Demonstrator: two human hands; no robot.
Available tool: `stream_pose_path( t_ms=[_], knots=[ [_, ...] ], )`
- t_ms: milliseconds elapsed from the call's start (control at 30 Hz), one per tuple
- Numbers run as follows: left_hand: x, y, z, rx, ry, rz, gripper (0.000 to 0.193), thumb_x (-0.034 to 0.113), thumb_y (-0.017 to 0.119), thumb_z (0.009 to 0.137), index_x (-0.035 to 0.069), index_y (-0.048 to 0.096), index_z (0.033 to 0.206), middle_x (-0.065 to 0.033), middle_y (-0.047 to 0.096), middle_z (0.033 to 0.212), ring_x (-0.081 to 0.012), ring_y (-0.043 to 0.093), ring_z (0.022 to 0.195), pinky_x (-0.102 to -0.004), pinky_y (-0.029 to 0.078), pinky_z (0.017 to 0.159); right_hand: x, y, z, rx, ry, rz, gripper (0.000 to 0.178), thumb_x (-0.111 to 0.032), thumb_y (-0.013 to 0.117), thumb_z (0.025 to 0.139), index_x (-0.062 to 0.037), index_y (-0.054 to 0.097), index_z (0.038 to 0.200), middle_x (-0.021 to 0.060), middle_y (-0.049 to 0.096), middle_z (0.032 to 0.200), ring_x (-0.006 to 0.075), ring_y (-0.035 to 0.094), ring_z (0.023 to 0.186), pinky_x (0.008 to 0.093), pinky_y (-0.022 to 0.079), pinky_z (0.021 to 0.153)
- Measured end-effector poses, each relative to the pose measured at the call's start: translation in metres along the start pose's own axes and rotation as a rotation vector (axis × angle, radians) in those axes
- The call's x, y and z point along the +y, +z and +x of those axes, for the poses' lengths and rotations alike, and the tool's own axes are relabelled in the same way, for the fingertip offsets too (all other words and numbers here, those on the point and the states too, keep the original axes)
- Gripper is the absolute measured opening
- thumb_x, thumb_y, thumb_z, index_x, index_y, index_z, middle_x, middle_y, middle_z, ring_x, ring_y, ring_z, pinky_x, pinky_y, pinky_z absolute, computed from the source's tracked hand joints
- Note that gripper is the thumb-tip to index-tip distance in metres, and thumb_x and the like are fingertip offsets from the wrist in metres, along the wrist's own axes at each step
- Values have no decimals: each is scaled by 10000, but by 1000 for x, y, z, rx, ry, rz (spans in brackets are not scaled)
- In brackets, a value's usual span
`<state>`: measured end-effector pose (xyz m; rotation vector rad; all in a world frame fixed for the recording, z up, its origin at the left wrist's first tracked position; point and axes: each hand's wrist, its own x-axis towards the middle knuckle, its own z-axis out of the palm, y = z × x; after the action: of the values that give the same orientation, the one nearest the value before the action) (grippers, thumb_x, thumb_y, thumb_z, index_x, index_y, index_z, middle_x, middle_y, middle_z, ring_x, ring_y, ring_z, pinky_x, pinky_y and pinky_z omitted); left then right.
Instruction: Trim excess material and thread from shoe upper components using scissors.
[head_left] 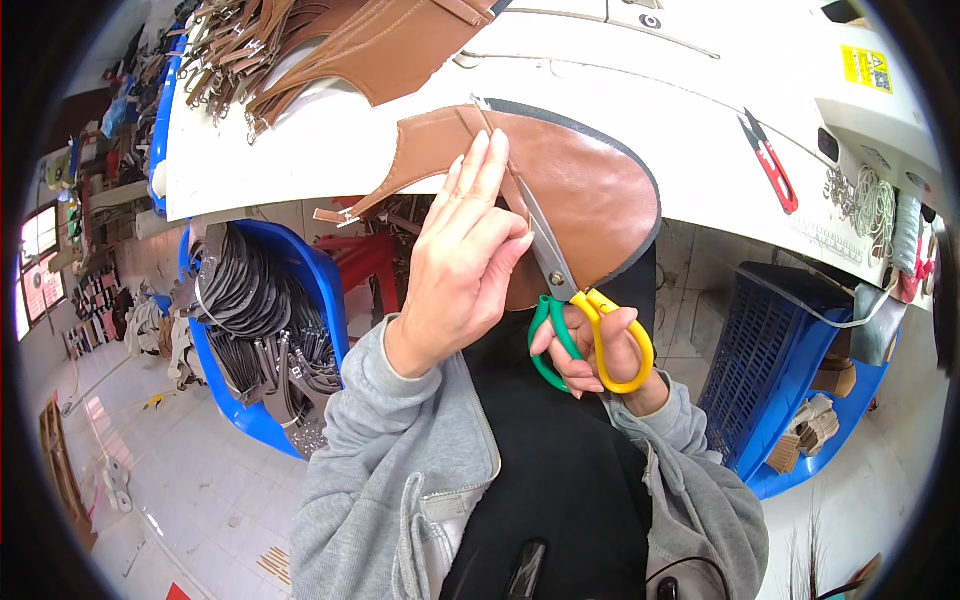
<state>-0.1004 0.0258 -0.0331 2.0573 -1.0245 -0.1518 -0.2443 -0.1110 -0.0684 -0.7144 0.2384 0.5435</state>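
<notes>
A brown leather piece with a rounded, dark-edged end and a strap-like arm lies across the table's near edge. My left hand rests on it, outer fingers stretched flat over a stitched seam, thumb and index finger pinched together at the leather. Scissors with one yellow and one green handle are in my right hand, fingers through the loops. Their blades point up and away, lying along the leather just right of my left thumb; the tips are hard to make out.
More brown leather pieces with small buckles are heaped at the far left. Red-handled thread snips lie on the right, near a white sewing machine. A blue tub of dark straps stands below left; a blue crate stands below right.
</notes>
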Motion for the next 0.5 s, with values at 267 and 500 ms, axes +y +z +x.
stream_pose_path(
  t_ms=[267, 500],
  knots=[
    [6, 4, -6, 31, -30, -17, 84, 6, 607, 743, -23, 532, 769, -295, 364, 1313, -426, 330, 1247, -463, 261, 1029, 1, -4, -6, 6, 38, -9, 974, -840, 240, 638, 56, 524, 892, -21, 371, 456, 31, 343, 310, 177, 379, 327],
    [9, 4, -7, 35, -54, -41, 86, 4, 605, 743, -24, 530, 774, -296, 347, 1325, -424, 316, 1257, -463, 251, 1034, 1, -1, 2, -16, -19, -36, 1037, -848, 92, 619, 63, 520, 874, -33, 360, 441, 37, 333, 309, 192, 363, 326]
  ],
)
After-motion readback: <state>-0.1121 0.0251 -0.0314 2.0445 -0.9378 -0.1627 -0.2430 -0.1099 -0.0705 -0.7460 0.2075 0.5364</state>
